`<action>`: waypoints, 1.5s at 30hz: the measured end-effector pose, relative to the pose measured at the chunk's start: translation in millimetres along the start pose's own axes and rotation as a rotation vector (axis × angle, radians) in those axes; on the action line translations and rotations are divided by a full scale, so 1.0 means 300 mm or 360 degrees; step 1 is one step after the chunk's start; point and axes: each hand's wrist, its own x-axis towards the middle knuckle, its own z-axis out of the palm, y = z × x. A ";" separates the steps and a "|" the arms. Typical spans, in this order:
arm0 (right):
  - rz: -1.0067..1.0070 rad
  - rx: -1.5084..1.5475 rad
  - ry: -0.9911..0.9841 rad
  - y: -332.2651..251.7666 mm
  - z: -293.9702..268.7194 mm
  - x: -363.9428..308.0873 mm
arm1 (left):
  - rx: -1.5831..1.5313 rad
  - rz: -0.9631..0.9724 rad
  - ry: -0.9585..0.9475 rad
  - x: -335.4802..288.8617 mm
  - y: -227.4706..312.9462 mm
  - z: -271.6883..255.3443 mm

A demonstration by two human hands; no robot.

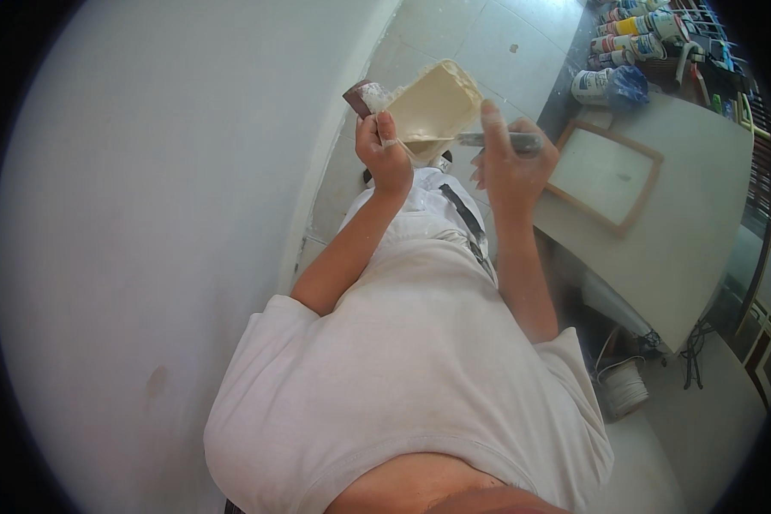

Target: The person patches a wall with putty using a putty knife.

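Cream tub [437, 101], head view: above tiled floor [454, 38], left hand [390, 163] fingers clasping it, maroon block [356, 101] alongside. Right hand [517, 170] fingers grip grey-handled tool [527, 143]. Wall [146, 214] hems left; counter [685, 223] right, bearing framed panel [604, 171].

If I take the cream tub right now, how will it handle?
Probably light for its size: the cream tub shows mostly bare inner wall, with the left hand holding it at one side. Maybe slick or sticky, since pale residue clings inside.
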 end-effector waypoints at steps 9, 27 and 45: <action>-0.0693 -0.0239 -0.0217 -0.025 -0.140 0.013 | -0.0369 -0.0154 -0.0064 0.005 0.046 0.011; -0.1203 -0.0330 -0.0192 -0.085 -0.150 -0.048 | -0.0164 -0.0194 -0.0287 0.014 0.109 -0.089; -0.0199 0.0049 -0.1421 -0.070 -0.226 0.042 | -0.0129 -0.0742 -0.1430 0.197 0.276 -0.365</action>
